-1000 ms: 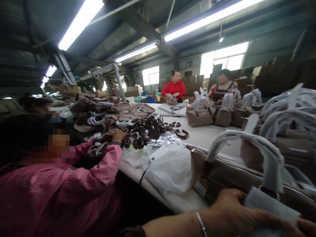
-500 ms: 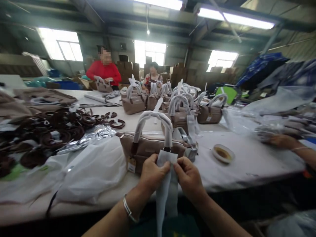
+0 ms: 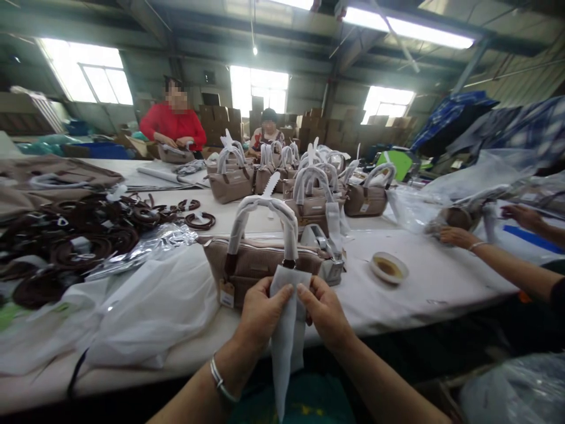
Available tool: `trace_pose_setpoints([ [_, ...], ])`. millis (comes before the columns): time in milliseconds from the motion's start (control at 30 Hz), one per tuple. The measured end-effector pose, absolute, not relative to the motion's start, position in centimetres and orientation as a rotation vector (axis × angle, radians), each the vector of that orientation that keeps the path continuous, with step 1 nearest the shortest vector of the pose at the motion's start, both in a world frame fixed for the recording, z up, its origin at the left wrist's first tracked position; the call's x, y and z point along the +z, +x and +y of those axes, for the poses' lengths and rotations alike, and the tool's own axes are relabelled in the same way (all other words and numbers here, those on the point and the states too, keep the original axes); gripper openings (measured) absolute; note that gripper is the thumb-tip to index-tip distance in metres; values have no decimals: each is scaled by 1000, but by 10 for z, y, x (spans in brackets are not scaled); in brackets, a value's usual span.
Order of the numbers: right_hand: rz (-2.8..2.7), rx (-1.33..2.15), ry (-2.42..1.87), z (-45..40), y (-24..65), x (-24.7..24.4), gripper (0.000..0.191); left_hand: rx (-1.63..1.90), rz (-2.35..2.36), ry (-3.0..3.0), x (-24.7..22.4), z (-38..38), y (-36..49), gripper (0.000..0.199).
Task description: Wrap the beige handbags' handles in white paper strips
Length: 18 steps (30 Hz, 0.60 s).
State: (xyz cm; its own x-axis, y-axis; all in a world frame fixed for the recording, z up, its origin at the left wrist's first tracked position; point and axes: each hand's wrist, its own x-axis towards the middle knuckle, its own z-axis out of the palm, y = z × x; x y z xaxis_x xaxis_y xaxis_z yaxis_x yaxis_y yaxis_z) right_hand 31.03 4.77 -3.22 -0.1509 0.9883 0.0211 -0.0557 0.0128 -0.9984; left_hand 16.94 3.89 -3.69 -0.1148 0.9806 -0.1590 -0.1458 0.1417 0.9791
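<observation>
At the left end of the bench (image 3: 366, 318), coiled brown straps (image 3: 83, 250) are heaped, with crumpled silver foil (image 3: 154, 244) just beside them. Nearer the front edge, loose white sheeting (image 3: 163, 306) spreads almost to the handbag (image 3: 247, 281). The bag stands upright near the middle of that front edge, its arched handles (image 3: 265, 203) wrapped in white and a paper tag (image 3: 226, 294) hanging at its left end.

Before the bag, the left hand (image 3: 263, 310) has its thumb and fingers clamped on a white strip (image 3: 282, 347), whose long ends hang below the front edge. The right hand (image 3: 327, 310) pinches the strip's right side, thumb on top; the fingertips beneath are hidden. The strip's top overlaps the handle's right foot in view; whether they touch, I cannot tell.

This two-handed pinch would go best with even, light tension, the thumbs level and close together, the layers flat, and the hanging ends untwisted.

Right of the bag, a shallow dish (image 3: 402, 277) sits in from the front edge; toward the right end, a co-worker's hand (image 3: 459, 237) reaches over the bench.
</observation>
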Motion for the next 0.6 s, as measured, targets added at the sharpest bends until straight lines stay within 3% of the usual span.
trace_pose_setpoints([
  [200,-1459,1202,-1150,55,314,-24,26,1223,1255,1009,-36,40,164,40],
  [600,-1524,647,-1340,56,304,-31,36,1174,1470,1252,-18,33,163,31],
])
